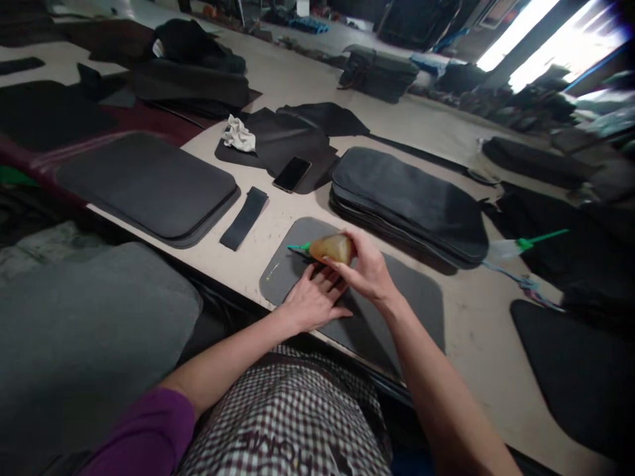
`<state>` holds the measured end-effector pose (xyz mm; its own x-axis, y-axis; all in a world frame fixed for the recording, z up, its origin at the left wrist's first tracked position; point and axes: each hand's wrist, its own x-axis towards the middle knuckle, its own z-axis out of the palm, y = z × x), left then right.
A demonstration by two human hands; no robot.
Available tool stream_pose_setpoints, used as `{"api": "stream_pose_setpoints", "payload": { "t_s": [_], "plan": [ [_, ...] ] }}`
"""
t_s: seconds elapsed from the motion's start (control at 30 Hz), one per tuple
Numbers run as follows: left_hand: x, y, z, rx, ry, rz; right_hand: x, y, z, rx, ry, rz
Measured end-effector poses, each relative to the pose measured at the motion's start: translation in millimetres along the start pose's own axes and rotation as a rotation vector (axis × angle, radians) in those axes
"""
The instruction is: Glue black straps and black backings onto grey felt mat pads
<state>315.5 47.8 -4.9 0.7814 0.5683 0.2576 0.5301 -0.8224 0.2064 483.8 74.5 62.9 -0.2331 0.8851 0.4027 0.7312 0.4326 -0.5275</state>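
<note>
A grey rounded panel (pixel 417 297) lies on the table in front of me. My right hand (pixel 364 268) is wrapped round a yellowish glue bottle (pixel 327 248), tilted on its side above the panel, its green nozzle pointing left. Below the bottle my left hand (pixel 315 301) rests flat on the panel with its fingers spread, holding nothing. A thin line of something shiny shows on the panel's left end, near its edge.
Behind the panel sits a stack of black rounded pieces (pixel 407 198). To the left are a dark strip (pixel 245 218), a phone (pixel 292 174), a crumpled white cloth (pixel 239 135) and stacked grey panels (pixel 149 182). A second bottle (pixel 503 249) with a green nozzle lies at right.
</note>
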Motion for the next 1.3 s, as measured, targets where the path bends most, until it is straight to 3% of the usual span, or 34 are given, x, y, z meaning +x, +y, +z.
{"api": "stream_pose_setpoints", "payload": {
  "t_s": [0.27,0.53,0.67,0.83,0.97,1.1,1.3],
  "plan": [
    [3,0,-7.2,-0.006,-0.009,-0.008,18,16,8,-0.202,0.114,-0.008],
    [1,1,-1.6,-0.055,-0.011,-0.023,25,24,13,-0.245,0.240,0.097],
    [4,-3,-8.8,-0.157,-0.040,-0.064,22,24,6,-0.204,0.318,0.112],
    [24,-16,-21.0,-0.132,-0.007,-0.137,23,20,0,-0.186,0.230,0.126],
    [39,-27,-8.5,-0.012,-0.005,-0.210,26,20,-1,-0.203,0.149,0.141],
    [40,-31,6.3,0.063,-0.047,-0.227,21,25,-11,-0.224,0.178,0.162],
    [38,-31,8.4,0.107,-0.069,-0.218,-4,37,-37,-0.223,0.233,0.216]
  ]
}}
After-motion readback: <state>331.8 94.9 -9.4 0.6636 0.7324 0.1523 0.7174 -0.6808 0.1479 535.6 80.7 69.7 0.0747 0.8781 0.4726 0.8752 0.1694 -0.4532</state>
